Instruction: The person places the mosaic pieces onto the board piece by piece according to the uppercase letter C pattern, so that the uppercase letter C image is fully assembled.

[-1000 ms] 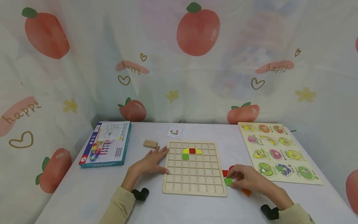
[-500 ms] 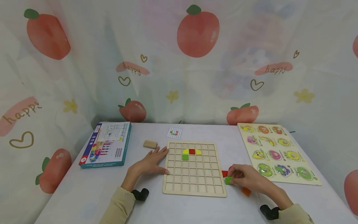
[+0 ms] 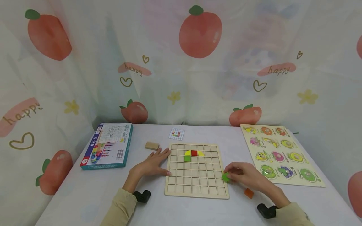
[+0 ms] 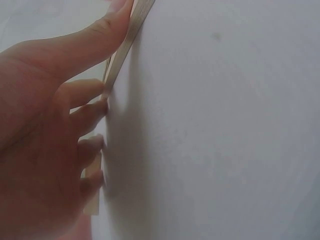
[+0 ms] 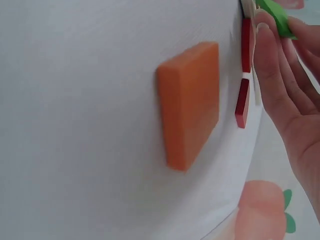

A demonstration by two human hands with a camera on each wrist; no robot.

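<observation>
A wooden grid board (image 3: 195, 181) lies mid-table. In one of its upper rows a red square (image 3: 194, 153) sits between two yellow quarter-round pieces (image 3: 188, 153), and a green square (image 3: 187, 158) is below the left one. My left hand (image 3: 151, 164) rests with spread fingers along the board's left edge, the thumb touching its rim. Between thumb and fingers my right hand (image 3: 245, 175) pinches a green block (image 3: 225, 177) beside the board's right edge. In the right wrist view, a red block (image 5: 246, 45) and a second red piece (image 5: 242, 104) lie just beyond an orange block (image 5: 192, 107).
Behind the board lies a small pattern card (image 3: 176, 134). A plain wooden block (image 3: 152, 145) is near my left fingertips. A flat box (image 3: 107, 146) stands at the left and a fruit puzzle board (image 3: 271, 175) at the right. A printed curtain (image 3: 203, 81) backs the table.
My right hand has lifted the green block and moved it leftward to the board's right edge. The orange block is now uncovered. My left hand stays in place.
</observation>
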